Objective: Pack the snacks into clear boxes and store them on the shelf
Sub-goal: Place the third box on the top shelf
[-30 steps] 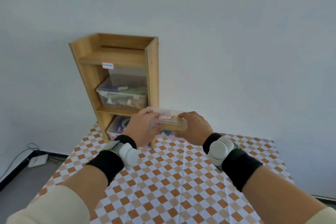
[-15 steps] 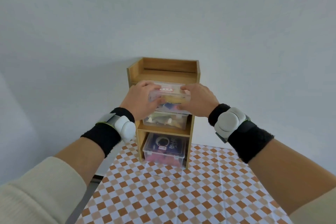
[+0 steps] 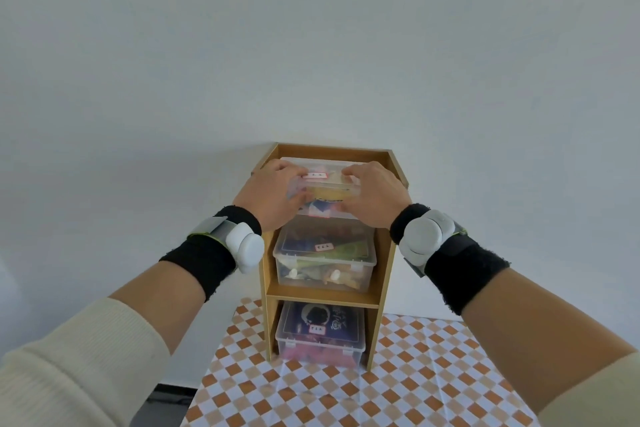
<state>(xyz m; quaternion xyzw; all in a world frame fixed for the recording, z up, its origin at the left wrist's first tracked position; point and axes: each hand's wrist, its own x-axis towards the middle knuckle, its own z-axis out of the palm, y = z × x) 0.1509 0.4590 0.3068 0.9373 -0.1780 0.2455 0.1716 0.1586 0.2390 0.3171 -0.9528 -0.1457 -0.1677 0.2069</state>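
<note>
Left hand (image 3: 273, 199) and right hand (image 3: 372, 198) clasp the ends of a clear box (image 3: 323, 184) at the front edge of the wooden shelf's (image 3: 382, 295) top tier. Lower tiers each hold a filled box; storage appears nearly complete.

Your shelf (image 3: 386, 274) stands on the table (image 3: 415, 388), at its far edge against the wall (image 3: 311, 45). Top tier: clear box (image 3: 325, 184), your left hand (image 3: 273, 198) on its left end, your right hand (image 3: 375, 198) on its right. Middle tier: second box (image 3: 323, 260). Bottom tier: third box (image 3: 320, 336), directly beneath.
</note>
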